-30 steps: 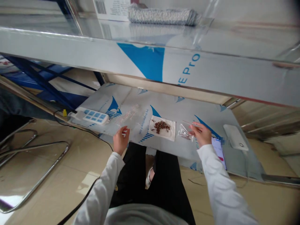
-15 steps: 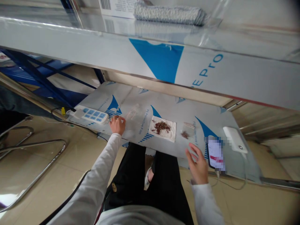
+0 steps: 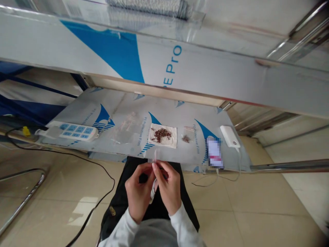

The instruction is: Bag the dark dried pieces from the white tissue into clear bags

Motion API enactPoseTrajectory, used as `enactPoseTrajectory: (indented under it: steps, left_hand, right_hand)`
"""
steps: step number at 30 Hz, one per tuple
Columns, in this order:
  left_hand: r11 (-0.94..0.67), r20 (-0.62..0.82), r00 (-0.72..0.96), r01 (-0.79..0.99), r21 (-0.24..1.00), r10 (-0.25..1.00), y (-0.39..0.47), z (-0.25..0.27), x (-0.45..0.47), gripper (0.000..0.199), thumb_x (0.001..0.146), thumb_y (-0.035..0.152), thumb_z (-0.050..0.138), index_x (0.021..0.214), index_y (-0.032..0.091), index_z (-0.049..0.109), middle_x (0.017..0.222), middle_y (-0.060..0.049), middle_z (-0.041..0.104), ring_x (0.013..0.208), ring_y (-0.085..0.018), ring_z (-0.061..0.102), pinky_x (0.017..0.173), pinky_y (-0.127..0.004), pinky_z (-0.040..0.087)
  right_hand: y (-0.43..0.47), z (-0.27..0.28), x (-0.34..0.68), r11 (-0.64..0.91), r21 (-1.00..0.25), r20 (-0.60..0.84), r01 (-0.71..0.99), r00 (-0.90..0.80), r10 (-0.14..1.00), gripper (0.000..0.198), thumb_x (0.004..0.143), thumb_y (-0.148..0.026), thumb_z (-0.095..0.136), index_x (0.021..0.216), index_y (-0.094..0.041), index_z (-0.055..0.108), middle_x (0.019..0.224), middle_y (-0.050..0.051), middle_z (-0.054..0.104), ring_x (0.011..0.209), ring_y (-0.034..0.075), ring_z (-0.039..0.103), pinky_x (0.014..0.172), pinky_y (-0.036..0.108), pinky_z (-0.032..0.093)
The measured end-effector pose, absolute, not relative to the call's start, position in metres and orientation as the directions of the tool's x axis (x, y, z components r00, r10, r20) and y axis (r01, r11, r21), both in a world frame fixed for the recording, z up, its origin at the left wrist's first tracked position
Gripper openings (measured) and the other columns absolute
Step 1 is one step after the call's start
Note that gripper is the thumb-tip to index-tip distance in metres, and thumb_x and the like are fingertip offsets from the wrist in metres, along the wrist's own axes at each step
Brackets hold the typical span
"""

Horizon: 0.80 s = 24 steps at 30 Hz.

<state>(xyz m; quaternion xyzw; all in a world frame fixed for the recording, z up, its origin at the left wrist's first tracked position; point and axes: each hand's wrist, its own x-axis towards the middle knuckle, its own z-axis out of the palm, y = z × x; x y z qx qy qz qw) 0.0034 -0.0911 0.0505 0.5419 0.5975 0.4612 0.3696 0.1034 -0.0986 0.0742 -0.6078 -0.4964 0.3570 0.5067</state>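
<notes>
My left hand (image 3: 138, 187) and my right hand (image 3: 168, 185) meet over my lap at the shelf's front edge. Fingertips and thumbs of both are closed in a pinch on a small clear plastic bag (image 3: 155, 155), whose thin, pinkish upper part sticks up between them. Just beyond lies a white cloth (image 3: 171, 141) bearing a pile of small brown metallic pieces (image 3: 162, 134). To its right is a clear bag (image 3: 189, 130) with several brown pieces (image 3: 185, 139) in it. More clear plastic bags (image 3: 125, 127) lie loosely on the left.
A power strip (image 3: 78, 132) sits at the left, its black cable (image 3: 113, 178) hanging to the floor. On the right are a phone (image 3: 215, 152) and a white power bank (image 3: 229, 136) with a cable. An upper shelf (image 3: 218, 65) juts out above, carrying a grey rolled cloth (image 3: 154, 7).
My left hand has left the loose bags and come right; my right hand has come left from beside the phone. They now meet at the small bag. The view has shifted to the right.
</notes>
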Motion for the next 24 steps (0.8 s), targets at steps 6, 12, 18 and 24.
enactPoseTrajectory:
  steps: [6,12,18,24]
  left_hand:
    - [0.163,-0.147,0.117,-0.142,0.976,0.982,-0.089,0.05,0.007,0.028,0.078,0.03,0.066,0.1,0.015,0.06,0.093,-0.008,0.071,0.085,-0.017,0.067,0.079,-0.027,0.053]
    - [0.203,-0.189,0.102,-0.155,0.967,0.977,-0.088,0.045,0.008,0.02,0.077,0.033,0.066,0.083,0.014,0.064,0.088,-0.007,0.073,0.083,-0.018,0.068,0.075,-0.025,0.055]
    - [0.144,-0.185,0.173,0.224,0.964,0.967,-0.087,0.048,-0.007,0.022,0.078,0.038,0.063,0.08,0.017,0.068,0.078,-0.005,0.073,0.07,-0.017,0.069,0.066,-0.025,0.054]
    - [0.071,-0.175,0.131,0.568,0.82,0.976,-0.095,0.07,-0.004,0.025,0.078,0.037,0.058,0.061,0.02,0.061,0.053,0.0,0.064,0.045,-0.012,0.058,0.046,-0.02,0.043]
  right_hand:
    - [-0.108,0.064,0.114,0.087,-0.921,0.187,0.379,0.233,0.954,0.026,0.092,-0.023,0.048,0.105,-0.019,0.069,0.098,0.01,0.072,0.088,0.021,0.067,0.08,0.032,0.055]
    - [-0.112,0.057,0.122,0.174,-0.765,0.245,0.62,0.032,0.969,0.035,0.091,-0.013,0.042,0.118,-0.02,0.064,0.108,0.011,0.069,0.099,0.024,0.065,0.087,0.039,0.053]
    - [-0.118,0.052,0.129,0.096,-0.825,0.173,0.558,0.087,0.981,0.03,0.092,-0.017,0.041,0.108,-0.019,0.067,0.098,0.01,0.073,0.089,0.022,0.07,0.079,0.03,0.056]
    - [-0.12,0.044,0.133,0.071,-0.797,0.175,0.6,0.117,0.978,0.029,0.088,-0.014,0.048,0.115,-0.02,0.057,0.097,0.008,0.072,0.085,0.021,0.07,0.076,0.031,0.056]
